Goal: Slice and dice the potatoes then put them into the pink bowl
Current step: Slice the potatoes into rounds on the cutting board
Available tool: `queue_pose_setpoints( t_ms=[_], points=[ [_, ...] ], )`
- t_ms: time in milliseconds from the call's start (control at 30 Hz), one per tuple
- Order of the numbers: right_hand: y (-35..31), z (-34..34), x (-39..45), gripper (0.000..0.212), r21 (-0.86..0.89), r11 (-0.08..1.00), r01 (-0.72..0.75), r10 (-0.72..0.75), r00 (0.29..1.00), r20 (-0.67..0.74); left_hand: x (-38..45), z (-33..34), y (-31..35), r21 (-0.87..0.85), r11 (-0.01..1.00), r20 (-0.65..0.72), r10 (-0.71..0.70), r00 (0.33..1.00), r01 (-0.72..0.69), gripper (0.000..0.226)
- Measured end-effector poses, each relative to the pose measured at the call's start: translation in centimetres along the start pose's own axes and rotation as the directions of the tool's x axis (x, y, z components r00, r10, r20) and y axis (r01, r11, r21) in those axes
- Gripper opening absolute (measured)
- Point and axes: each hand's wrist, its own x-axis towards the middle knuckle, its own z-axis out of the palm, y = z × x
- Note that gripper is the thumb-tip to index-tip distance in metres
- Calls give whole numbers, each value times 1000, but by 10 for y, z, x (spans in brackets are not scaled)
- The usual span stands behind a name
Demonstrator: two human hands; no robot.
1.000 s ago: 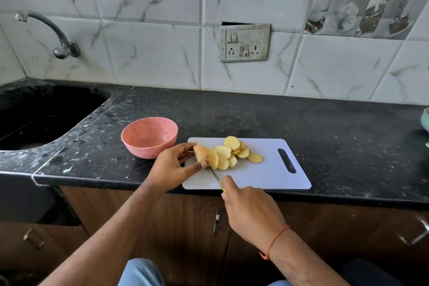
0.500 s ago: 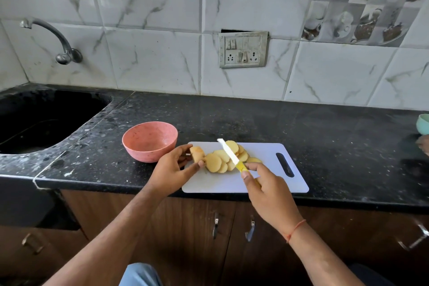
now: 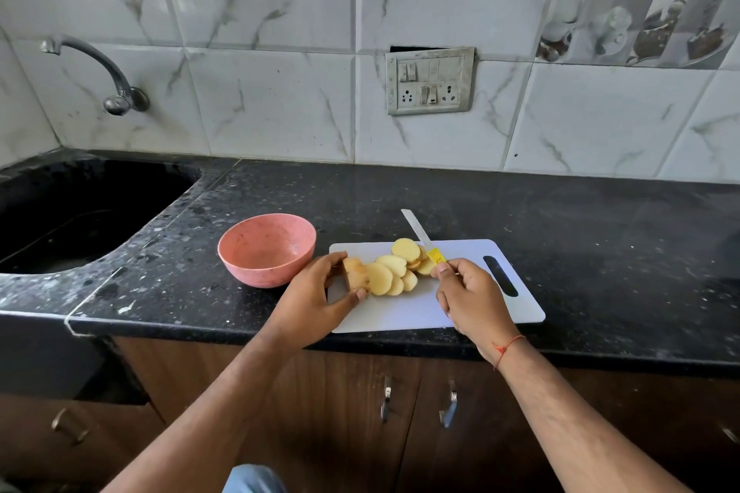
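the left hand (image 3: 310, 294) grips the unsliced brown-skinned potato end (image 3: 355, 273) on the white plastic cutting board (image 3: 404, 310); the right hand (image 3: 468, 298) pinches the yellow-handled knife (image 3: 421, 238), blade lifted (pointing away). cutting such a short stub risks nicked fingertips; slices could slide off before reaching the empty pink bowl (image 3: 267, 249) beside it.

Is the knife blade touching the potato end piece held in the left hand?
Apart. Head view: the knife blade points away over the slices, clear of the end piece.
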Motion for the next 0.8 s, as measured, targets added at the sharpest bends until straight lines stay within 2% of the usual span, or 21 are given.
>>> queue_pose_setpoints(
  t_ms=[233,333,433,600,800],
  points=[
    [-2,-2,2,19,-38,998,-46,48,998,44,-4,1,1,34,999,-18,11,1000,-11,91],
    [-14,-3,-6,24,-198,980,10,6,997,82,-9,0,7,87,996,-25,8,1000,-6,90],
    [-26,3,-23,31,-397,911,107,-49,987,153,-11,0,10,94,996,-43,-8,999,12,89],
    [-43,16,-49,27,-470,864,179,-47,959,279,-12,1,16,69,996,-43,-51,998,54,86],
    [-47,30,-62,25,-597,769,229,-119,969,218,-11,1,18,104,992,-66,-59,996,66,99]
  ],
)
